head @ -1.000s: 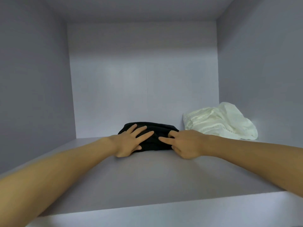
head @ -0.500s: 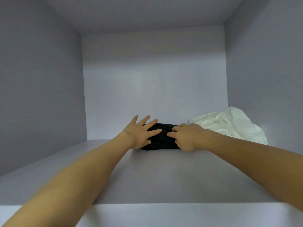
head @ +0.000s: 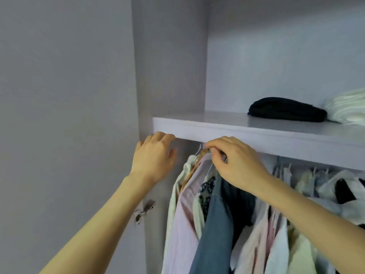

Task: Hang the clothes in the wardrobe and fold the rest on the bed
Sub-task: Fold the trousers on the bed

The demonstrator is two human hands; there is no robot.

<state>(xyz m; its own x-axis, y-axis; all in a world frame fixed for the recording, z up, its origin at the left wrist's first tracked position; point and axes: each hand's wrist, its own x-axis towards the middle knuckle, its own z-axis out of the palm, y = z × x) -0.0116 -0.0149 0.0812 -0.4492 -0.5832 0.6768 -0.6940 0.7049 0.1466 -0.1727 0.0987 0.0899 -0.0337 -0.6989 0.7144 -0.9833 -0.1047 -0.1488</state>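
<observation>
Head view, wardrobe interior seen from below the shelf. Far left: door panel (head: 65, 115), with a metal hinge (head: 143, 211) low on its inner edge. Left hand (head: 155, 157) raised just under the front edge of the shelf (head: 217, 129), fingers loosely curled, nothing in them; fingertips reach up to the shelf's underside, contact cannot be told. Right of it, a wooden hanger (head: 194, 167) carries a pink striped shirt (head: 183, 224), hung at the left end of the row. Right hand (head: 235, 165) sits at the top of the next hangers, fingers bent and pinching at the hanger necks; frame is blurred, so which hanger it grips cannot be told. Below that hand hangs a blue denim garment (head: 215, 234), then pale shirts (head: 276, 244) further right, packed close. Above, on the shelf: a folded black garment (head: 286, 112), and touching its right end a folded white garment (head: 347, 109), cut by the frame edge.
</observation>
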